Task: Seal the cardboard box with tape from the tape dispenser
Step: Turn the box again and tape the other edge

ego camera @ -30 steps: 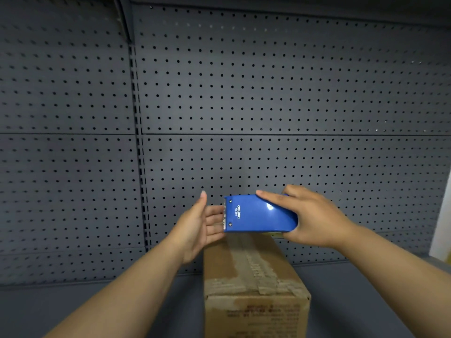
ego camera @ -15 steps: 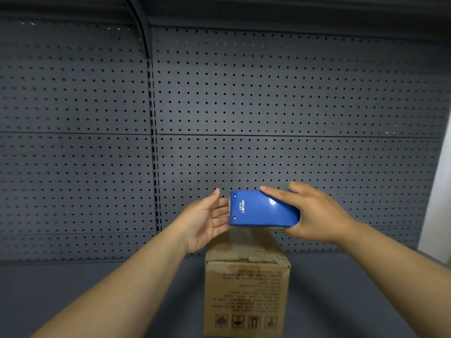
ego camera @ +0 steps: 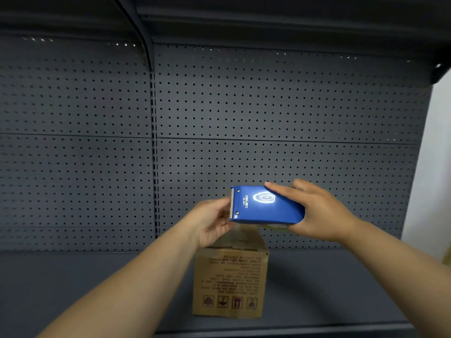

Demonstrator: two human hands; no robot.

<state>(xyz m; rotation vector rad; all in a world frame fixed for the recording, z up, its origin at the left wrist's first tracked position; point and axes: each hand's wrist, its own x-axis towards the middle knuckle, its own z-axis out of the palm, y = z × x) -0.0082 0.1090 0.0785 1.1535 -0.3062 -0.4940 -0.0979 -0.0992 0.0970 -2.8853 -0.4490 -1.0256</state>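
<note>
A blue tape dispenser (ego camera: 266, 206) hangs in the air above the cardboard box (ego camera: 230, 281), its serrated blade pointing left. My right hand (ego camera: 317, 213) grips its rear end from the right. My left hand (ego camera: 210, 220) is cupped at the blade end, fingers curled against the dispenser's underside; whether they pinch tape is hidden. The brown box stands upright on the dark shelf (ego camera: 85, 284), printed text and handling symbols on its front face. Old tape runs over its closed top flaps, mostly hidden behind the hands.
A grey pegboard wall (ego camera: 268, 113) rises right behind the box. An upright slotted post (ego camera: 153, 154) divides the panels. Another shelf (ego camera: 268, 18) overhangs at the top. A pale wall (ego camera: 436, 167) shows at the right edge.
The view has tilted so the box's front face now shows and it sits lower in the frame. My left hand has closed in from open beside the blade to curled under it.
</note>
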